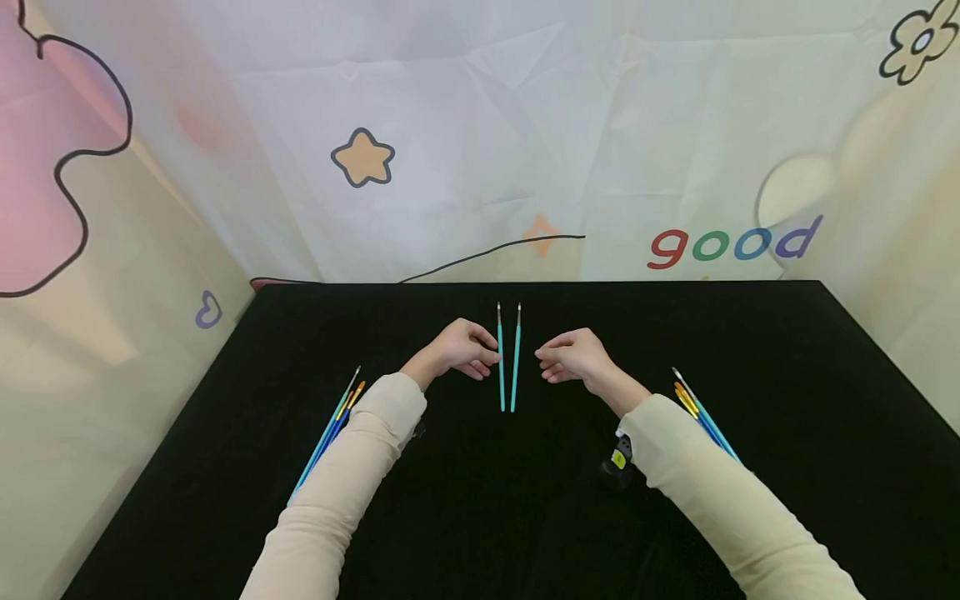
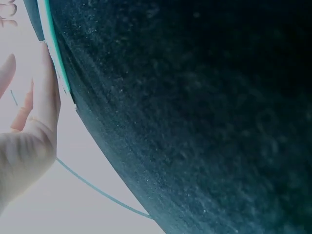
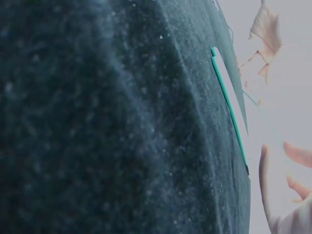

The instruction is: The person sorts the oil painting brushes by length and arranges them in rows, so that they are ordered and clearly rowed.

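Note:
Two turquoise paintbrushes lie side by side at the middle of the black tabletop, bristle ends pointing away; one is the left paintbrush, the other the right paintbrush. My left hand is beside the left one, fingers loosely bent, its fingertips at the handle; whether they touch it I cannot tell. A gap separates my right hand from the right paintbrush, and its relaxed fingers hold nothing. In the right wrist view, a turquoise handle lies flat on the cloth, apart from the right hand.
A bundle of turquoise and blue paintbrushes lies at the left, partly behind the left sleeve. Another bundle of paintbrushes lies at the right, partly covered by the right sleeve. A printed curtain hangs behind the black table.

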A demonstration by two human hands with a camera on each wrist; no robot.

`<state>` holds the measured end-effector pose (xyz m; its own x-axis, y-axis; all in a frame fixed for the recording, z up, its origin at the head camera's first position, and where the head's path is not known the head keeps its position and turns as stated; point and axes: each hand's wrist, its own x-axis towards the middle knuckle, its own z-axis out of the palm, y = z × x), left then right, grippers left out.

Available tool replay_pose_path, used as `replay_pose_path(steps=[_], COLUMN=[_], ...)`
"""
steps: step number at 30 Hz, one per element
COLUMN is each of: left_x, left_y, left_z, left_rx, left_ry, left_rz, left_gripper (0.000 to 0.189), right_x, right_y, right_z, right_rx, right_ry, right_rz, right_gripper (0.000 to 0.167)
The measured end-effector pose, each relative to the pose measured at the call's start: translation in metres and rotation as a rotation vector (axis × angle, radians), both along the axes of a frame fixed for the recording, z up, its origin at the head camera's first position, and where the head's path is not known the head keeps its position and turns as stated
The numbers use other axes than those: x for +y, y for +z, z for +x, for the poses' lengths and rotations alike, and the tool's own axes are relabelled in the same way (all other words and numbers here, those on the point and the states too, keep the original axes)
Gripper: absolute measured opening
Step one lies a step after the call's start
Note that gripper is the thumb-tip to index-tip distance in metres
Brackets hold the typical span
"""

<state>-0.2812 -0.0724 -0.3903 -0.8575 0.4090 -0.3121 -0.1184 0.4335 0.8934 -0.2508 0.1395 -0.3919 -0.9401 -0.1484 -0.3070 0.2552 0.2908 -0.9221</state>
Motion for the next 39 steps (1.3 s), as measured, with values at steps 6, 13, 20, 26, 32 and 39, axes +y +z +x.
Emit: replay_pose_path(steps=[6,13,20,26,32,39], left_x=[-0.002,-0.006,-0.010,-0.012,-0.014,-0.016], left_y=[0.000,0.000,0.002,0.004,0.005,0.010], left_z=[0.005,0.013,0.018,0.026,0.032,0.038], left_rx=[0.015,0.043,0.106,0.140,0.147,0.159], left_ry=[-0.037,-0.061,-0.062,-0.055,-0.076,-0.097], left_rz=[0.041,0.094,0.111,0.120,0.141,0.164], left_gripper=[0.029,0.029,0.029,0.030,0.031,0.031], right_x=[0.006,0.007,0.010,0.015,0.020,0.023], right_y=[0.001,0.005,0.008,0.010,0.013,0.017], right_z=[0.006,0.017,0.024,0.031,0.037,0.042], right_rx=[0.018,0.047,0.091,0.120,0.122,0.135], right_ry=[0.013,0.046,0.053,0.058,0.063,0.090], right_rz=[0.004,-0.005,0.033,0.057,0.060,0.056], right_gripper=[0.028,0.030,0.029,0.028,0.029,0.030])
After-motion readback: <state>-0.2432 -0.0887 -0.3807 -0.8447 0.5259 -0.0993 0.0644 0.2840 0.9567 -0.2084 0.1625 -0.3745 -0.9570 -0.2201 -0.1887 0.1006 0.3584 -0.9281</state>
